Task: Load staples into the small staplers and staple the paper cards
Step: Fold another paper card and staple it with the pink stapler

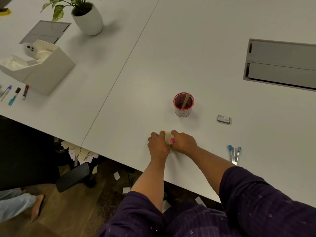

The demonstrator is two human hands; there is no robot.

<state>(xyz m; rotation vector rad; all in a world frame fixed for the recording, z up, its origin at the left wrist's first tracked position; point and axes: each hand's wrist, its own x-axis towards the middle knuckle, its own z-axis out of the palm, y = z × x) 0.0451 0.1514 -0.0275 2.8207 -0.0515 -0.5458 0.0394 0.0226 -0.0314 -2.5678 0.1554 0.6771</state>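
Note:
Both hands meet near the front of the white table [136, 93]. My left hand [158, 145] holds a cream paper card [168, 135] down from the left. My right hand [183, 142] is closed over a small pink stapler [172, 140], pressed against the card's right side; most of the stapler is hidden under the fingers. A blue small stapler [234, 153] lies swung open on the table to the right, near the front edge. A small grey box of staples [224, 119] rests behind it.
A red-rimmed cup [183, 105] with a wooden stick stands just behind my hands. A white open box [36, 65], markers [16, 94] and a potted plant [87, 17] are at the left. A grey cable hatch [280, 64] is at the far right. Paper scraps litter the floor.

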